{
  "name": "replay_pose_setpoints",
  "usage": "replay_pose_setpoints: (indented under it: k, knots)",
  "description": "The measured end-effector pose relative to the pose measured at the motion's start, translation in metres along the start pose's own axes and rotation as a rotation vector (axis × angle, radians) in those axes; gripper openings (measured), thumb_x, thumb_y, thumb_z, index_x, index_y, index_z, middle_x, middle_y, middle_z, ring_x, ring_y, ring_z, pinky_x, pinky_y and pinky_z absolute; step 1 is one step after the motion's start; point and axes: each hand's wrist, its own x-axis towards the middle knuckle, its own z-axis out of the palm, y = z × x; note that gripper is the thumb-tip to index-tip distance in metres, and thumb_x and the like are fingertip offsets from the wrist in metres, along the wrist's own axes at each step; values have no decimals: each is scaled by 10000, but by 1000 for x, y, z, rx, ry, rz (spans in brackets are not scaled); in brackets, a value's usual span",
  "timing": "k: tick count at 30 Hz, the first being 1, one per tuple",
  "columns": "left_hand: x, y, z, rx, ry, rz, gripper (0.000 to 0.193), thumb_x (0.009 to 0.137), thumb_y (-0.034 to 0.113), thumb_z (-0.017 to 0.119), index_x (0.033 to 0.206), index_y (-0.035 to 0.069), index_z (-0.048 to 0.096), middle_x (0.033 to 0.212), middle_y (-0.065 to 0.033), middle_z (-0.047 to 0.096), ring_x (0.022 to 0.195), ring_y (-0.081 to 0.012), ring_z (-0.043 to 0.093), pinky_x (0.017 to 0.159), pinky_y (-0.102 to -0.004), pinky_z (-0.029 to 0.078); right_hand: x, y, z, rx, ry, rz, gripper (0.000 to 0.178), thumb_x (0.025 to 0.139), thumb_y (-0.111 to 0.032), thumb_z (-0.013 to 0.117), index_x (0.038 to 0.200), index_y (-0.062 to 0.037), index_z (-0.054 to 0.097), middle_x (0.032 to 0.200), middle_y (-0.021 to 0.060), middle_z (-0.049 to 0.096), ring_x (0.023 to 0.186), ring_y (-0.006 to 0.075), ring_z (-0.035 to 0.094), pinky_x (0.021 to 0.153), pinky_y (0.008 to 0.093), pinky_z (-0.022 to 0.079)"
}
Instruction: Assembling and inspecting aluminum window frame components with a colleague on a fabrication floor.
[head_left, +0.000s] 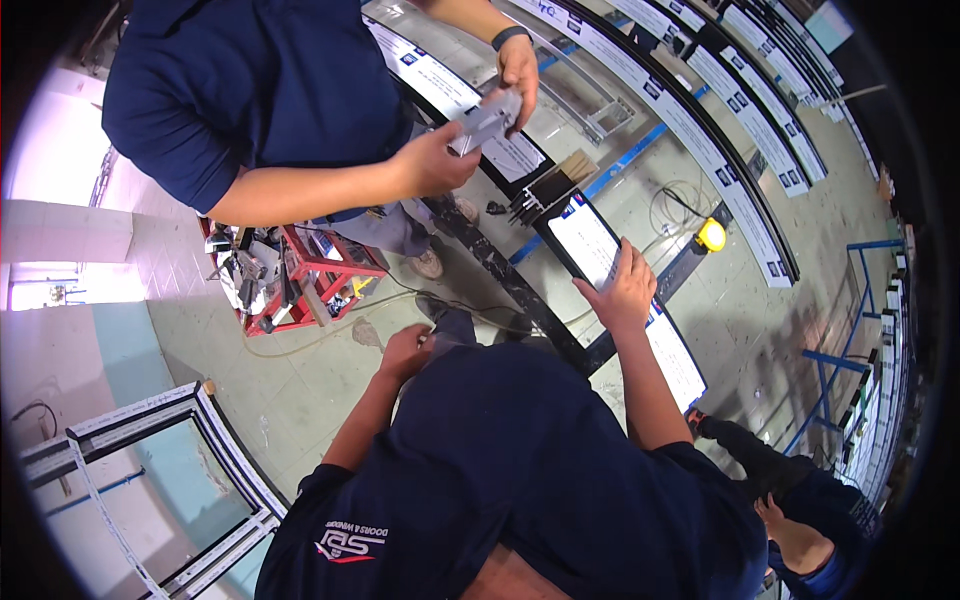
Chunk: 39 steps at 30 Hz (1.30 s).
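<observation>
Rests the right hand [624, 292] wide on the white-filmed, black-edged profile [585, 238], with thumb out toward the left edge and fingers spread over the upper face, pointing away; has that profile ahead and to the right, slanting from beside a cluster of short dark pieces [545, 192] at the far end to just beyond the right forearm at the near end; holds the left hand [407, 350] low near the left leg, with fingers curled; cannot tell the tightness of that grip, or anything inside it.

Has a yellow tape measure [711, 235] to the right of the profile, on a dark bar [683, 268]; faces a co-worker [270, 80] in a dark blue shirt, gripping a grey piece [488, 122] between two hands; shows a red cart [345, 269] loaded with tools to the left, a white and black window frame [238, 455] at lower left, long white-filmed lengths [690, 135] at upper right, and another person [825, 515] at lower right, in dark clothes.
</observation>
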Motion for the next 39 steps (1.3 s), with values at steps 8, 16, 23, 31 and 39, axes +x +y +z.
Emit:
replay_pose_setpoints:
  k: [8,16,23,31,39]
  knots:
    - [55,224,-99,-100,236,525,372,1005,251,787,1292,17,750,1153,-180,790,1032,-272,787,937,-382,600,3,5,-9,19,-60,14,1191,748,-594,956,1654,-53,405,1577,196,540,1450,382,520,1226,532,372]
    - [94,204,-75,-48,-139,313,440,1008,279,786,1352,12,727,1235,-161,790,1084,-254,774,953,-371,599,-81,168,-27,130,243,324,1023,818,-568,943,1587,-31,533,1606,301,501,1491,472,482,1257,560,376]
    - [120,201,-41,-162,-208,221,453,984,309,805,1318,8,745,1219,-170,811,1071,-267,799,962,-383,613,-183,280,-33,74,134,810,1091,892,-691,835,1638,6,450,1601,313,510,1466,439,533,1232,528,411]
    - [154,184,-12,-327,285,223,341,964,257,814,1215,30,774,1166,-170,819,1047,-267,806,918,-396,612,-182,238,-5,1472,187,1039,701,1053,-542,751,1399,60,653,1355,120,713,1271,208,665,1114,346,490]
    - [147,217,-73,-100,308,223,234,874,189,818,992,-7,770,975,-206,813,989,-372,796,897,-447,608,-204,254,4,1379,114,1122,839,1066,-639,667,1495,78,597,1521,120,665,1348,221,646,1189,346,437]
